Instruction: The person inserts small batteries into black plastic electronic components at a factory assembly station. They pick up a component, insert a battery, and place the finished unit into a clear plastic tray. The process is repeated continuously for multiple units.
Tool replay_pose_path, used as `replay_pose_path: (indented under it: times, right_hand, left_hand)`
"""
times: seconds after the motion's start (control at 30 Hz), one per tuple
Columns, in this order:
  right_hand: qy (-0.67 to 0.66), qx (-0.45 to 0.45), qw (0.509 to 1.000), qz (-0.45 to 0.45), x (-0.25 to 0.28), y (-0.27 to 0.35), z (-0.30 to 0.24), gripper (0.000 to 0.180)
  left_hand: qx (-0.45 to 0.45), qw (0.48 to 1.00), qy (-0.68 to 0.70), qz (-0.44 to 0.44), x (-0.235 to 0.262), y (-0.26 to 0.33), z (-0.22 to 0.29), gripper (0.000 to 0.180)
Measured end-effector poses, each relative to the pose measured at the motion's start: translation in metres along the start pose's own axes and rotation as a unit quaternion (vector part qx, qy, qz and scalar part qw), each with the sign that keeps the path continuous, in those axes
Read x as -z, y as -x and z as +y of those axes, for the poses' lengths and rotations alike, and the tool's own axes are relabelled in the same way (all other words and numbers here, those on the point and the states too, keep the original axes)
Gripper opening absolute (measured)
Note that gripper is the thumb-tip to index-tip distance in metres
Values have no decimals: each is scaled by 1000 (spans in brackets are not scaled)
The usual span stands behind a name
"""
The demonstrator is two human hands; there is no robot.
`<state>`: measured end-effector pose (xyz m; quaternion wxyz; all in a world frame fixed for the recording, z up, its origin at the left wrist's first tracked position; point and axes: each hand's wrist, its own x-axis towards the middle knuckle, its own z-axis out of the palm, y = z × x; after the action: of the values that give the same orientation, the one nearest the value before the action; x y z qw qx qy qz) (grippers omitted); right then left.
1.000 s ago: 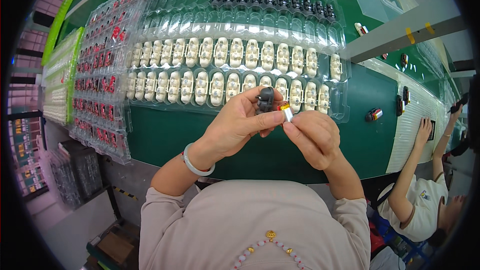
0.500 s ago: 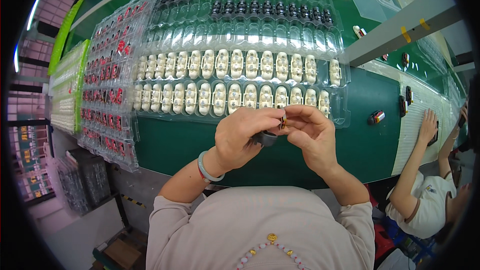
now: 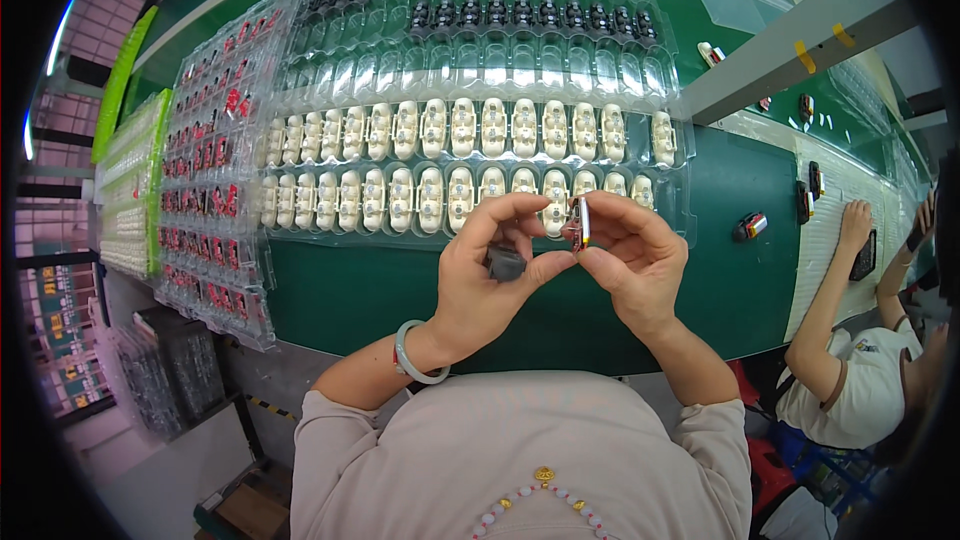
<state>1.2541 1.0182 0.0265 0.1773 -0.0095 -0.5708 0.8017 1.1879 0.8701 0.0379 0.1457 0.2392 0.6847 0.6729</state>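
Observation:
My left hand cups a small dark grey part in its palm, thumb and forefinger reaching toward the right. My right hand pinches a thin flat piece with a red and silver edge upright between its fingertips. Both hands meet above the green bench, just in front of a clear blister tray that holds rows of cream oval parts. Small black parts fill a far row of the tray.
A clear tray of red and black small parts lies at the left, with green-edged trays beyond it. A loose small part sits on the bench at the right. A co-worker's arms rest on a white mat at the far right.
The hands have come closer together over the tray's front edge. The dark part has sunk from the left fingertips into the palm, and the right hand now holds the thin piece upright.

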Motion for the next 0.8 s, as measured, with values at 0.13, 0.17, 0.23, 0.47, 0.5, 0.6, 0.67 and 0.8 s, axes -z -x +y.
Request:
replay_pose_path:
  times: [0.13, 0.17, 0.23, 0.47, 0.5, 0.6, 0.67, 0.8]
  right_hand:
    - [-60, -35, 998, 11, 6, -4, 1, 40]
    - [-69, -52, 996, 15, 9, -6, 1, 39]
    - [-170, -78, 982, 20, 12, -10, 1, 37]
    - [-274, -141, 951, 34, 21, -14, 7, 38]
    - [-268, -147, 951, 34, 21, -13, 8, 38]
    - [-260, -151, 954, 17, 18, -13, 10, 39]
    - [-251, -145, 957, 21, 19, -12, 7, 40]
    - [-180, -96, 979, 6, 19, -10, 4, 43]
  left_hand:
    - [176, 961, 178, -116, 9, -7, 5, 66]
    - [216, 941, 214, -148, 12, -9, 13, 67]
    - [247, 903, 316, -151, 12, -13, 15, 58]
    - [287, 842, 425, -167, 19, -19, 11, 46]
    - [292, 847, 410, -171, 19, -18, 11, 46]
    - [291, 887, 313, -172, 17, -17, 12, 46]
    - [298, 876, 334, -179, 18, -19, 15, 45]
    - [311, 854, 379, -173, 21, -22, 17, 43]
